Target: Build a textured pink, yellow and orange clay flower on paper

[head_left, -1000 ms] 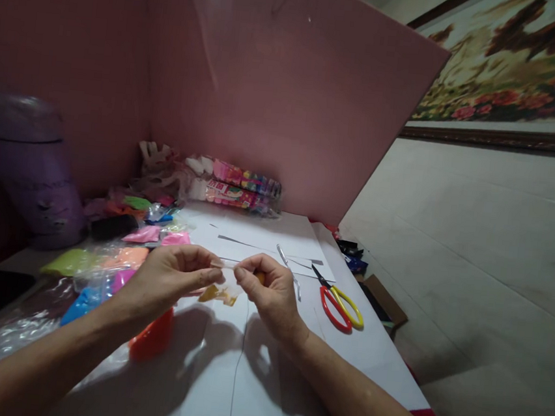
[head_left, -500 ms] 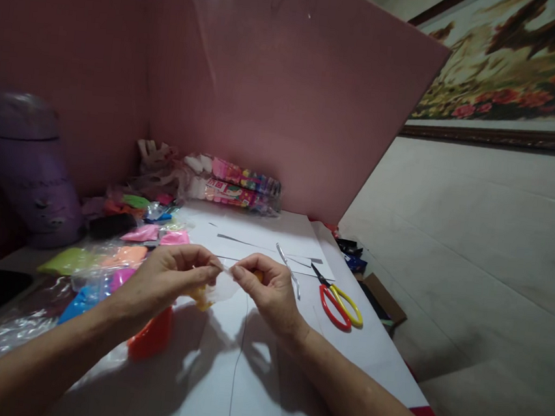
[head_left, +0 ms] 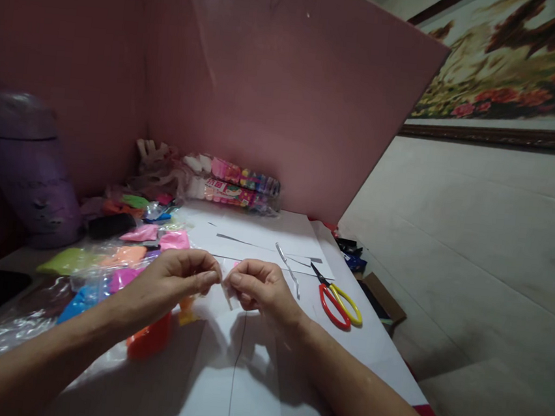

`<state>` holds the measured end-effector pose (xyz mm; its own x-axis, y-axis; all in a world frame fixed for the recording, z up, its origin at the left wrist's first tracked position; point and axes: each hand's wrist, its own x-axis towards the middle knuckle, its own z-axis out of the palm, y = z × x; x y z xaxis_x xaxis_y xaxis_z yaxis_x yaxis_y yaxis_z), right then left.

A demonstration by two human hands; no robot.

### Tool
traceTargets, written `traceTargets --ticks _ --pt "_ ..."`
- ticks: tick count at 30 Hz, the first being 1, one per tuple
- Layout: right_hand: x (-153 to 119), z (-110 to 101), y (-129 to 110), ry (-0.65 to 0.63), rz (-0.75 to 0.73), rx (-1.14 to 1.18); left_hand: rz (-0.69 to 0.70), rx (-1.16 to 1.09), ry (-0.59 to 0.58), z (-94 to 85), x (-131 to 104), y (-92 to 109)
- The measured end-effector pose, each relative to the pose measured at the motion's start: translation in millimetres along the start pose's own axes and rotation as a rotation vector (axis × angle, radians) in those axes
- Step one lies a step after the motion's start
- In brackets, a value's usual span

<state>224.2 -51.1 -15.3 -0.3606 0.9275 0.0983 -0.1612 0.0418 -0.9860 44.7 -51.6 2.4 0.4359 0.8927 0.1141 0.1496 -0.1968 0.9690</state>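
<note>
Both hands meet above white paper at the middle of the table, fingers pinched. Between them is a small clear plastic piece [head_left: 228, 297]. My left hand [head_left: 187, 274] pinches its left side, and my right hand [head_left: 257, 288] its right side, fingertips nearly touching. Just below my left hand lies something orange-yellow [head_left: 187, 316], partly hidden. A red-orange packet [head_left: 150, 337] sits under my left wrist. A thin dark line [head_left: 236, 367] runs down the white paper [head_left: 211, 385] toward the near edge.
Scissors [head_left: 339, 305] with red and yellow handles lie to the right, beside a silvery tool [head_left: 288, 271]. Colourful packets [head_left: 125, 257] cover the left. A purple tumbler [head_left: 35, 171] stands behind them. Pens in plastic packaging [head_left: 233, 187] rest against the pink panel [head_left: 279, 90].
Both hands have turned slightly, and the plastic piece now hangs down between the fingertips. The orange-yellow thing appears lower and further left.
</note>
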Motion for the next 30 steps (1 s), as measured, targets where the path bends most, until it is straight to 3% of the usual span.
traceTargets --ticks 13,18,24,30 --pt "1.0 -1.5 1.4 -0.009 0.023 0.007 -0.086 0.070 -0.063 0.5 0.7 -1.3" --pt "1.0 -1.7 3.1 0.002 0.014 0.002 -0.063 0.034 -0.060 -0.9 -1.1 -2.7" --pt "-0.7 3.5 -0.7 0.014 0.132 0.128 -0.006 -0.016 -0.101 -3.2 1.1 -6.2" --pt "-1.4 4.2 -3.5 0.008 0.146 0.159 -0.005 -0.042 -0.089 -3.1 0.4 -5.7"
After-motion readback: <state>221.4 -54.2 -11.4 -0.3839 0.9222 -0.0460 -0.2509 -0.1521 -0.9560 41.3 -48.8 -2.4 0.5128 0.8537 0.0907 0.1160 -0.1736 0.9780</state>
